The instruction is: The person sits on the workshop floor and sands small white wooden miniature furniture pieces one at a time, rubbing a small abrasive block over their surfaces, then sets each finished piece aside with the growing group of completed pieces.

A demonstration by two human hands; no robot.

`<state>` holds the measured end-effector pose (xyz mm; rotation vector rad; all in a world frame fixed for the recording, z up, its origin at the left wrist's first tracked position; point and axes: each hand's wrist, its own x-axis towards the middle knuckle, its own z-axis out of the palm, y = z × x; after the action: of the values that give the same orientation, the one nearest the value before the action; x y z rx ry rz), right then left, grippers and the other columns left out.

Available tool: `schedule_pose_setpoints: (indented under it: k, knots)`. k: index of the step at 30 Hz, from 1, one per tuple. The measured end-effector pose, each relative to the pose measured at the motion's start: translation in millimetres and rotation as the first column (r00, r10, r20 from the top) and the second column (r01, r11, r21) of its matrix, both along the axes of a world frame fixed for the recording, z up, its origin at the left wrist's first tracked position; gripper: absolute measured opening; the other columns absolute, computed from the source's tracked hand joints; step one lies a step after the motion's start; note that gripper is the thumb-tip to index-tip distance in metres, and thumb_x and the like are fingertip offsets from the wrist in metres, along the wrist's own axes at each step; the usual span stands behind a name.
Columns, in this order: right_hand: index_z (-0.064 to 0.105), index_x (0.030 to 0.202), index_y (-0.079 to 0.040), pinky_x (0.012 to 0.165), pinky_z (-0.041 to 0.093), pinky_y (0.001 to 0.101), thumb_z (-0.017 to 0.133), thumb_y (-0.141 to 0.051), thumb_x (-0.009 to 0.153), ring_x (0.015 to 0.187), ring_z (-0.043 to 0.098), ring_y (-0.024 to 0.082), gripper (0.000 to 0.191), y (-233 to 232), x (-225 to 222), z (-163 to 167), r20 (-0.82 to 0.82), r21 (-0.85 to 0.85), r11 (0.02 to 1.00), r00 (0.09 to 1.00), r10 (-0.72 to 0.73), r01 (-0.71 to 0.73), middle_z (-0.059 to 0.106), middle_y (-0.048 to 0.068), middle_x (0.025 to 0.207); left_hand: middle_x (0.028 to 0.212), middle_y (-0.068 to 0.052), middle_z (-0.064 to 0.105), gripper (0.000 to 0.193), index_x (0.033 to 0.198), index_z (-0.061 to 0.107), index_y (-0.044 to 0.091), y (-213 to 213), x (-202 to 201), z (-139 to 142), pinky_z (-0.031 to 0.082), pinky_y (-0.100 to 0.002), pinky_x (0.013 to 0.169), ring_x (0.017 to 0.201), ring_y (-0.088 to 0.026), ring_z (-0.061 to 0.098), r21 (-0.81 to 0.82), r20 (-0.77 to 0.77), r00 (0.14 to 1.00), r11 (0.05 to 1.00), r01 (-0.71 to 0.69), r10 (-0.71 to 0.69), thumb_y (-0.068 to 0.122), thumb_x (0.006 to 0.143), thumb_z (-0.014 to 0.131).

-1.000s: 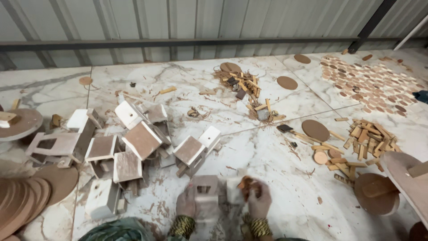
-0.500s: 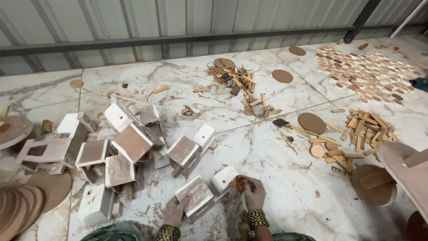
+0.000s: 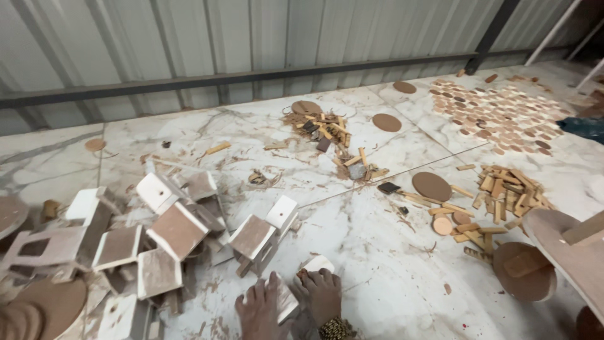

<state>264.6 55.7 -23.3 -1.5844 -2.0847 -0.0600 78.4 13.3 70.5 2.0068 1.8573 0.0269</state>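
Note:
At the bottom middle of the head view, both my hands rest on a small white-painted wooden box piece [image 3: 288, 303] lying on the marble floor. My left hand [image 3: 257, 311] presses on its left side with fingers spread over it. My right hand [image 3: 322, 294], a gold bracelet on its wrist, grips the right end, where a white block [image 3: 316, 262] sticks up by the fingertips. Whether the right hand also holds something small and brown I cannot tell.
A heap of white and bare wooden box pieces [image 3: 176, 230] lies to the left. Further out are wooden sticks [image 3: 509, 195], round brown discs [image 3: 431, 186], a scrap pile [image 3: 321, 129], a brush [image 3: 390, 187], rows of small discs [image 3: 503, 116] and a metal wall behind.
My hands have dropped toward the frame's bottom edge and brought the white piece down onto the floor. The view has tilted up, showing more of the wall.

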Motion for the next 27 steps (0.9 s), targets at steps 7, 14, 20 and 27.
schedule_pose_setpoints:
  k: [7,14,20,27]
  knots:
    - [0.074,0.106,-0.015,0.089,0.053,0.0383,0.065,-0.013,0.081,0.108,0.058,0.028,0.027,8.9,13.7,9.6,-0.129,-0.193,0.962,0.967,-0.222,0.195,0.067,0.000,0.110,0.152,-0.011,0.034,0.120,0.164,0.006,0.014,2.4,-2.9,14.4,0.011,-0.073,0.120,0.142,-0.031,0.034,-0.217,-0.059,0.998,0.976,-0.019,0.007,0.062,0.080,0.077]
    - [0.069,0.113,-0.006,0.089,0.051,0.0407,0.072,-0.020,0.080,0.107,0.056,0.033,0.036,-16.2,-8.6,21.0,-0.132,-0.039,0.999,0.991,-0.020,0.015,0.063,0.009,0.112,0.151,-0.013,0.036,0.116,0.158,0.022,0.014,-13.4,-2.3,-2.4,0.010,-0.061,0.116,0.139,-0.030,0.032,0.273,0.162,0.986,0.959,-0.070,0.025,0.055,0.068,0.083]
    - [0.081,0.097,-0.008,0.085,0.054,0.0381,0.069,-0.008,0.079,0.097,0.066,0.029,0.021,0.7,15.5,-6.0,-0.437,-0.115,0.984,0.883,-0.174,0.137,0.071,0.009,0.099,0.147,-0.013,0.038,0.108,0.161,0.026,0.014,-17.6,-8.5,3.2,0.025,-0.049,0.111,0.136,-0.030,0.035,0.201,0.156,0.988,0.979,-0.037,0.005,0.055,0.074,0.078]
    - [0.076,0.099,0.003,0.067,0.064,0.0332,0.072,-0.007,0.087,0.072,0.076,0.019,0.015,21.1,76.5,-36.5,-0.905,-0.336,0.937,0.241,-0.350,0.097,0.078,0.015,0.085,0.149,-0.011,0.041,0.108,0.158,0.029,0.020,-17.2,-7.9,26.2,0.028,-0.048,0.116,0.140,-0.026,0.037,-0.030,0.132,0.985,0.994,-0.104,0.107,0.059,0.071,0.080]
